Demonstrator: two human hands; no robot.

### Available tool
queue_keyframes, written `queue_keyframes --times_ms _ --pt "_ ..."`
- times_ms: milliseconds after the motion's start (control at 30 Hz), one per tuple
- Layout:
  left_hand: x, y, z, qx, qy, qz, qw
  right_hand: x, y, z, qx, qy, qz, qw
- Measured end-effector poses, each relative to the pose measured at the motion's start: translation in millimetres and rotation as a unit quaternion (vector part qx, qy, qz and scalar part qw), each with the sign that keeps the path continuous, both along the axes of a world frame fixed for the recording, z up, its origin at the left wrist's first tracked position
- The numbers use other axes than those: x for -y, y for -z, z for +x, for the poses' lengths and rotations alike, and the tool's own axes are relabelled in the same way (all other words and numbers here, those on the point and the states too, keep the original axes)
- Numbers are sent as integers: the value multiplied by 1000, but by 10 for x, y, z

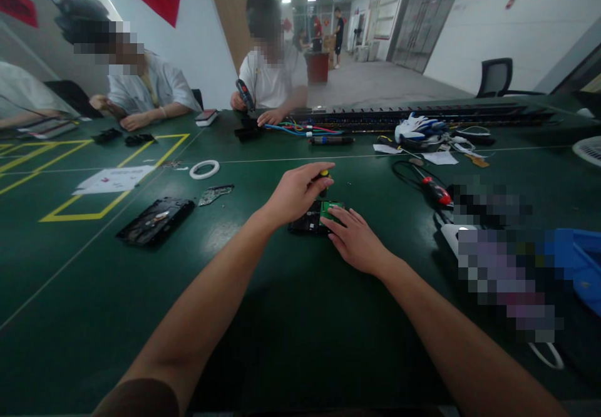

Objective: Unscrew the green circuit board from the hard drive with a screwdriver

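My left hand (297, 193) is closed around the yellow and black handle of a short screwdriver (324, 175), which stands upright over a small device. The screwdriver's tip is too small to make out. Below it, a black plastic housing (307, 221) lies on the green tabletop, with a green circuit board (328, 209) at its right side. My right hand (354, 236) rests with fingers stretched out on the board and the housing's right edge, covering part of both.
Left of my hands lie a larger black casing (157, 221), a loose circuit board (216, 195) and a white tape roll (205, 169). Right are a red and black tool (436, 191), gloves (416, 129) and a blue bin (580, 267). Across the table, a co-worker holds a power screwdriver (245, 96).
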State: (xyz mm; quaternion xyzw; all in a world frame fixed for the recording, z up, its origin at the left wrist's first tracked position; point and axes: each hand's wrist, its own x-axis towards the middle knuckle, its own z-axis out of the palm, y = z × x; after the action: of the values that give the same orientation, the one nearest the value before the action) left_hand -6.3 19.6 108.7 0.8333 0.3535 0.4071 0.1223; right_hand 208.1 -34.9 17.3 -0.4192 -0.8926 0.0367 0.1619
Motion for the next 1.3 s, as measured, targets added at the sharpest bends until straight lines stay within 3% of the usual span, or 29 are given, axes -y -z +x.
queue_keyframes --times_ms 633,1300 --pt "-36 77 29 10 -55 34 998 -3 5 6 -15 -5 1 1000" --pt "-24 63 36 -4 -47 43 998 -8 17 12 -12 -4 5 1000"
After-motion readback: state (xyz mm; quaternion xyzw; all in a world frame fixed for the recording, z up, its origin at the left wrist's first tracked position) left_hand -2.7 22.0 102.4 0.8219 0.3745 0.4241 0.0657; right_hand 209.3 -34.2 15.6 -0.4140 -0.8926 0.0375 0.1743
